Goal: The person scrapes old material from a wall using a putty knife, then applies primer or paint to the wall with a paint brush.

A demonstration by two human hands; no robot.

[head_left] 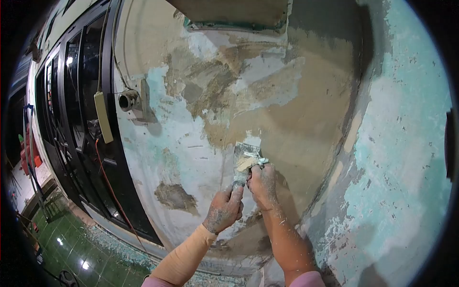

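Note:
My left hand (224, 209) is closed around the handle of a putty knife (240, 177), held upright in front of the patchy wall (191, 138). A lump of cream-coloured paste (245, 163) sits on its blade, with whitish and pale teal bits beside it. My right hand (263, 184) is closed right at the blade's right side, its fingertips by the paste. What it grips is hidden by the fingers. Grey-white smears and specks cover both hands.
A dark-framed glass door (81, 105) stands at the left, with an orange cable (110, 184) hanging along it. A pipe stub (128, 100) juts from the wall. Peeling teal wall (401, 143) closes off the right. Flakes lie on the green tiled floor (71, 248).

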